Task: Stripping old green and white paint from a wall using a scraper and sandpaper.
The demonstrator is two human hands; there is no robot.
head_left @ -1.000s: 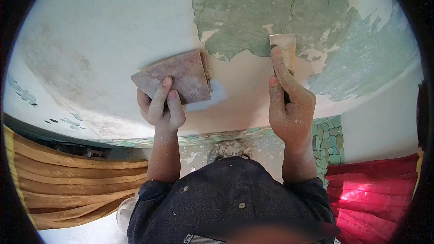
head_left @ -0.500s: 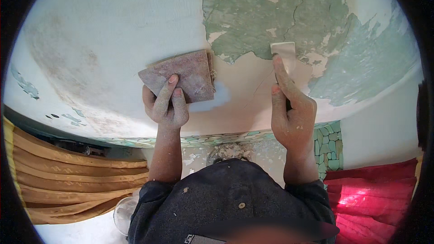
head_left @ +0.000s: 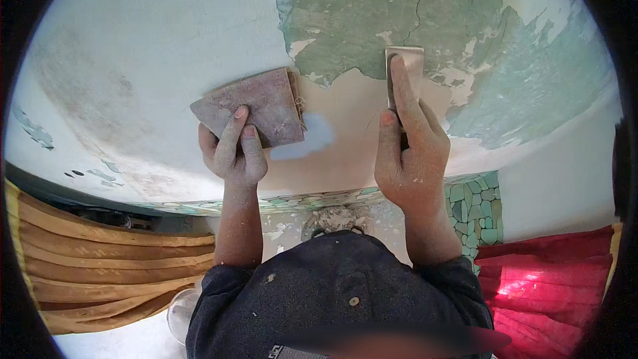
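Note:
Between the fingers and palm of my left hand (head_left: 234,153) is a folded sheet of sandpaper (head_left: 256,106), brownish-purple, with frayed threads along its right edge. My right hand (head_left: 415,149) grips a putty knife (head_left: 412,66), index finger stretched along its broad metal blade. That blade lies at the lower edge of a green patch (head_left: 345,26) where the pale paint has come off the wall (head_left: 166,13); whether it touches is hard to tell. Dust whitens both hands. A thin crack (head_left: 420,6) runs up through the green patch above the blade.
A mustard-yellow curtain (head_left: 113,259) hangs at the lower left, a red one (head_left: 545,286) at the lower right. Green stone-pattern tiling (head_left: 475,213) edges the wall's base. Paint flakes (head_left: 276,233) litter the floor, and a whitish round object (head_left: 181,316) stands beside my left side.
The putty knife has shifted slightly up and left in view with my right hand. My left hand and the sandpaper appear a little further left; the whole wall view has shifted too.

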